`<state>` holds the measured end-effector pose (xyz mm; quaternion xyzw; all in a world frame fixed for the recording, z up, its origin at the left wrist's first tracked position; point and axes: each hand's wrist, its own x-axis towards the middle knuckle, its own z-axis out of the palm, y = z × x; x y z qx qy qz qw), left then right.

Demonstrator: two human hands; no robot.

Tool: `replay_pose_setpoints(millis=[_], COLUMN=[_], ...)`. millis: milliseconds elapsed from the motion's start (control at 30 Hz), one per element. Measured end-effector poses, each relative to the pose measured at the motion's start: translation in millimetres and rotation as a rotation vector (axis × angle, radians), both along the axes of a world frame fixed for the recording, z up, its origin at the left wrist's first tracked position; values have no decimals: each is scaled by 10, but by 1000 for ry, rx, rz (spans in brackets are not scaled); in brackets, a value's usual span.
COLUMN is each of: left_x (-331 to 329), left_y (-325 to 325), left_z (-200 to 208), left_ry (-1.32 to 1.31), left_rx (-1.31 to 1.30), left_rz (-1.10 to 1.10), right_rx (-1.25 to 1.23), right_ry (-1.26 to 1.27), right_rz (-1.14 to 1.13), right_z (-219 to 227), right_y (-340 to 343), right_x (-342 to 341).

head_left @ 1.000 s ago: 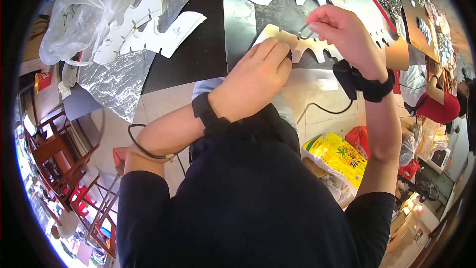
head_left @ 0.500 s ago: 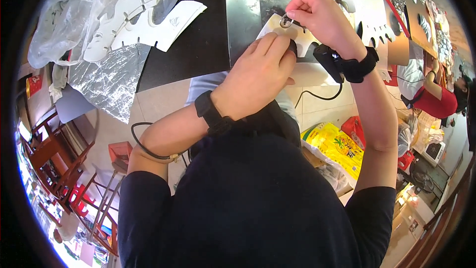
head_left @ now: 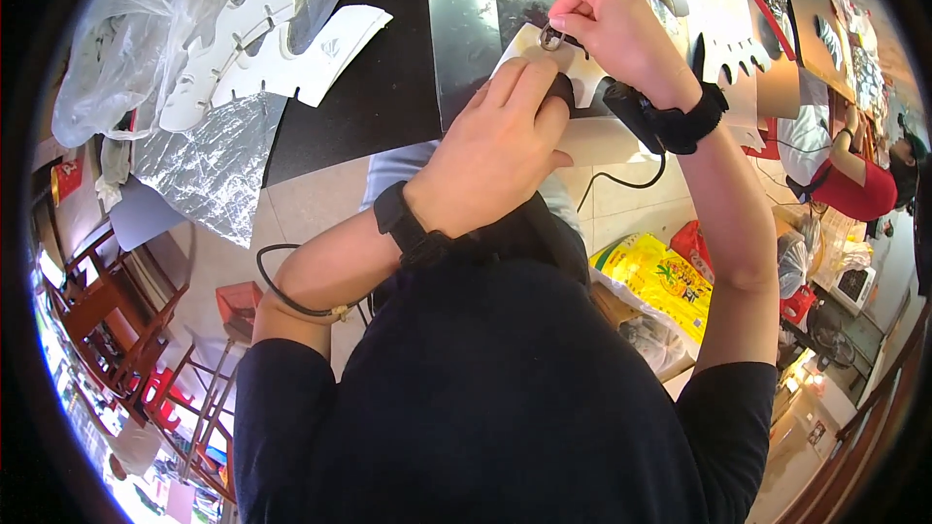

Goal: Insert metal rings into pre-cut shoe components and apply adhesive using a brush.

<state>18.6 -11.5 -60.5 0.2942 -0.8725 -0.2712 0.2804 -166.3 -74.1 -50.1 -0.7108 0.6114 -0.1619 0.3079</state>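
My left hand (head_left: 497, 150) presses down on a cream cut-out piece with scalloped edges (head_left: 529, 47) that lies on a shiny metal sheet (head_left: 466, 19) on the black table (head_left: 388, 58). My right hand (head_left: 621, 34) pinches a small metal ring-shaped part (head_left: 551, 37) against the top of that piece, right beside my left fingertips. Both wrists wear black bands; a black cable hangs from the right one.
More white scalloped cut-outs (head_left: 282, 49) and a clear plastic bag (head_left: 126, 49) lie at the table's left. A crumpled foil sheet (head_left: 209, 160) hangs off the edge. A yellow bag (head_left: 660, 281) sits on the floor. A person in red (head_left: 859, 180) stands at right. Wooden chairs (head_left: 107, 311) stand at lower left.
Both hands have moved up and slightly left together on the cream piece. My right hand now pinches a small metal ring at its top edge.
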Motion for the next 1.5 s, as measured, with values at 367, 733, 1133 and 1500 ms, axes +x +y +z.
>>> replay_pose_setpoints(millis=[367, 733, 1133, 1500], left_x=[-2, -30, -35, -35], left_y=[-55, -87, -92, -91], left_z=[23, 19, 10, 23], left_ry=[13, -3, -29, -34], left_rx=[4, -17, -14, -17], left_rz=[36, 57, 61, 56], right_rx=[-3, 16, -90, -139], right_ry=[-26, -37, -17, -15], right_rz=[-6, -21, 8, -6], right_z=[9, -3, 31, -35], right_y=[20, 16, 51, 29], right_x=[26, 23, 83, 69])
